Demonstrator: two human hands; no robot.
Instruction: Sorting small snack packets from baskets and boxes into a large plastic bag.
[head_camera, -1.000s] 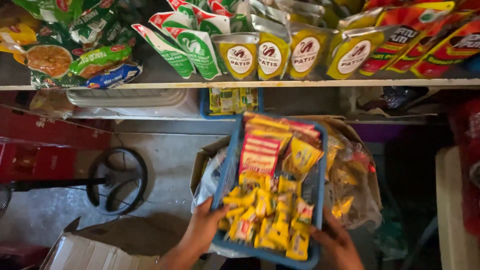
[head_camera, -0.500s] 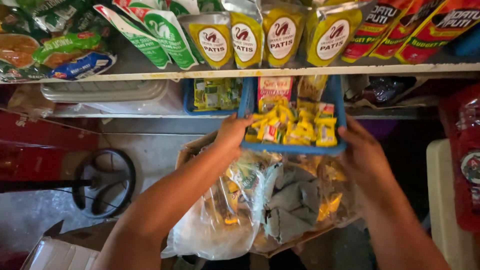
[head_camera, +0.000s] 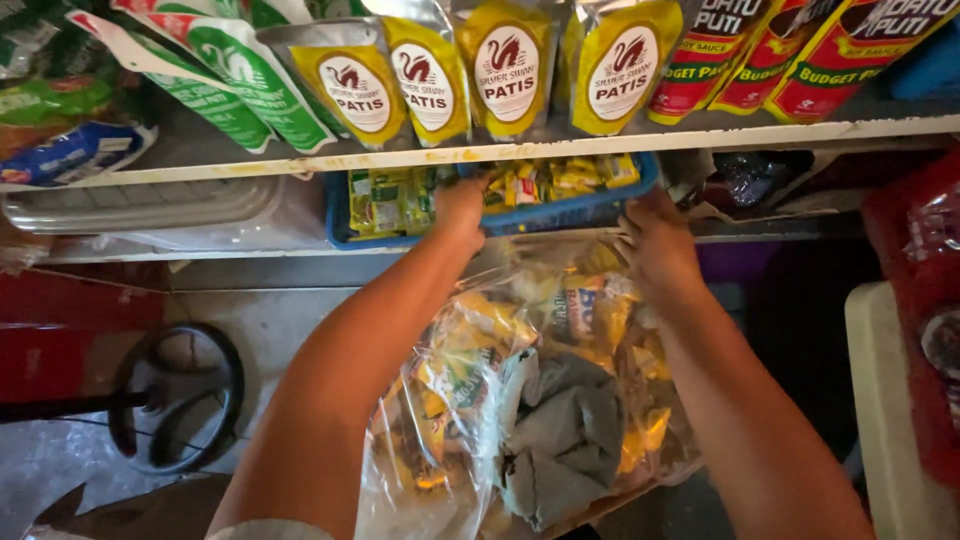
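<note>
Both my hands are on the blue tray (head_camera: 585, 212) of small yellow sachets (head_camera: 560, 178), which sits at upper centre of the frame on the lower shelf (head_camera: 250, 255), under the white shelf edge (head_camera: 800, 133).

Left hand (head_camera: 460, 210): at the tray's front rim, left end. Fingers curled over the rim, pressed together, gripping it; fingertips hidden inside the tray.

Right hand (head_camera: 655, 235): at the tray's front rim, right end. Fingers folded against the rim and closed on it; thumb position cannot be told.

A second blue tray (head_camera: 345, 215) holding greenish-yellow packets (head_camera: 385, 198) stands touching the first on its left. Further left on the same shelf, a stack of clear plastic lids or trays (head_camera: 140, 200).

Upper shelf, top of frame: yellow stand-up pouches (head_camera: 505, 65) at centre, green-and-white pouches (head_camera: 240, 80) to the left, red pouches (head_camera: 760, 50) to the right.

Below my forearms, lower centre: a clear plastic bag (head_camera: 480, 400) of yellow packets with a grey cloth (head_camera: 570, 440) lying in it. Lower left, on the floor: a black ring-shaped stand (head_camera: 180, 400).
</note>
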